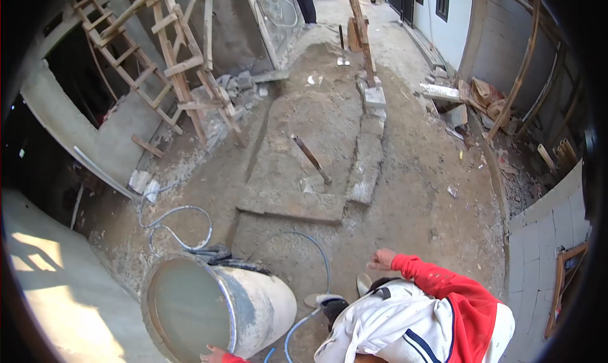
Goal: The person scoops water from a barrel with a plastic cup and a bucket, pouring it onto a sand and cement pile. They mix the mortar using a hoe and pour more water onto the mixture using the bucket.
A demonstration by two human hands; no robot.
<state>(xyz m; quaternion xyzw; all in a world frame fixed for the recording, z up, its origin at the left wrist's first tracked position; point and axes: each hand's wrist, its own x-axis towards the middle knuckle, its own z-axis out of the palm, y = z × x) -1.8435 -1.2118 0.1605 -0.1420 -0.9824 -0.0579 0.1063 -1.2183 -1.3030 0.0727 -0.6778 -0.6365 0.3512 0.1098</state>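
A large drum (259, 312) full of cloudy water stands at the lower left. At the bottom edge, my left hand (216, 355) is at the drum's rim, cut off by the frame, so its fingers are hard to make out. My right hand (382, 259), at the end of a red sleeve, hangs over the dirt floor, its fingers curled, with nothing visible in it. A blue hose (327, 262) runs over the ground between the drum and my feet.
Ahead lies a low bed of mortar (304, 129) edged by bricks (364, 173), with a long-handled tool (311, 160) on it. Wooden ladders (130, 65) lean at the left. A person (306, 5) stands far back. Rubble (468, 110) lies at the right.
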